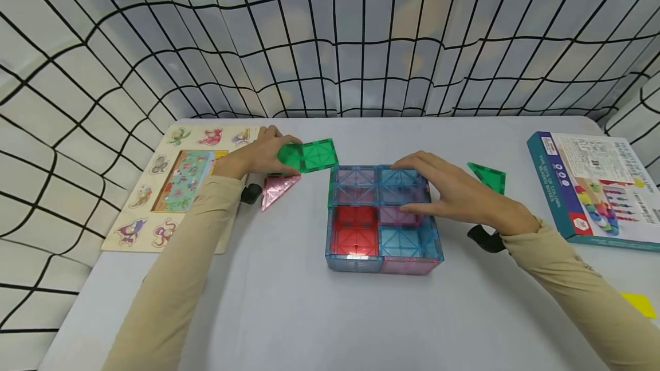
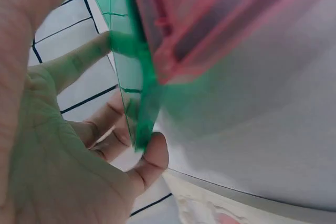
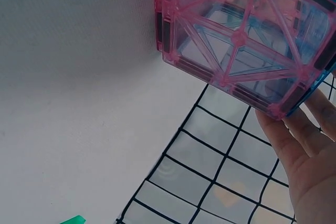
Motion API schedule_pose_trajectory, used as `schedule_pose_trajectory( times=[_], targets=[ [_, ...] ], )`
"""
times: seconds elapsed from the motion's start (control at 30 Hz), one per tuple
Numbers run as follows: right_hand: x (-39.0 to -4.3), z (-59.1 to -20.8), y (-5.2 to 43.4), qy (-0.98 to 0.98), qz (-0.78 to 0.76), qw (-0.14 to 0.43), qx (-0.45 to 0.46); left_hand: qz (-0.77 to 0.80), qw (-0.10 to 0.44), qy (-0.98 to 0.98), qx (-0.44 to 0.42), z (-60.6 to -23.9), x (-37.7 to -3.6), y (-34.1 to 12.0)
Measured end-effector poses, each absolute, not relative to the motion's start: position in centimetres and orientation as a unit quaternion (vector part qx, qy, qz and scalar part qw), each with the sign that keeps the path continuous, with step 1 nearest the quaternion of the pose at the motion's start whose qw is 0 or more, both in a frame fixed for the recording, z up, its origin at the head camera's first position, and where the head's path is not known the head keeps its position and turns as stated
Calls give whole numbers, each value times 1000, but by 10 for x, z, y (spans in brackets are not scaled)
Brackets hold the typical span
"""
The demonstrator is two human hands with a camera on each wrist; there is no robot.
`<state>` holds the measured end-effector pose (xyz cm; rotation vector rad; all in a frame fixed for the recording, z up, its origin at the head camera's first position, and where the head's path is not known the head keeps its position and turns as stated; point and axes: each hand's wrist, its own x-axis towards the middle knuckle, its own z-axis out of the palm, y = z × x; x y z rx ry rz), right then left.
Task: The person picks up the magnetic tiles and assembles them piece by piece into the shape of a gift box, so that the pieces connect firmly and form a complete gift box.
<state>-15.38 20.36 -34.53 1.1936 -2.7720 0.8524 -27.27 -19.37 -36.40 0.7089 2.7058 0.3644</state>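
Note:
My left hand [image 1: 263, 153] grips green magnetic tiles [image 1: 318, 155] at the table's far left, its fingers around their edge in the left wrist view. A pink triangular tile [image 1: 278, 189] stands out from the near side of the green ones. In the middle stands a box of blue, pink and red magnetic tiles [image 1: 356, 264], part of its top covered by see-through tiles at the rear. My right hand [image 1: 448, 190] holds the box's rear right part, thumb over the top and fingers along the far edge. Its fingertips [image 3: 275, 127] meet the box's edge in the right wrist view.
A wooden animal puzzle board [image 1: 139, 222] lies at the left, under the left forearm. A green triangular tile [image 1: 490, 177] lies right of the box. Farther right are a boxed set of building blocks [image 1: 598, 188] and a yellow piece [image 1: 639, 304]. Black netting surrounds the table.

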Motion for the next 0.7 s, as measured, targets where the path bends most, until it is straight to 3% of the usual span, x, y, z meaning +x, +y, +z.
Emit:
schedule_pose_trajectory(
  times=[0.43, 0.7],
  targets=[
    [-154, -345, 204, -876, 271, 16, 398, 139, 111, 951, 254, -367, -265, -190],
    [-154, -345, 204, -874, 272, 16, 402, 188, 35, 949, 252, -373, -257, -194]
  ],
)
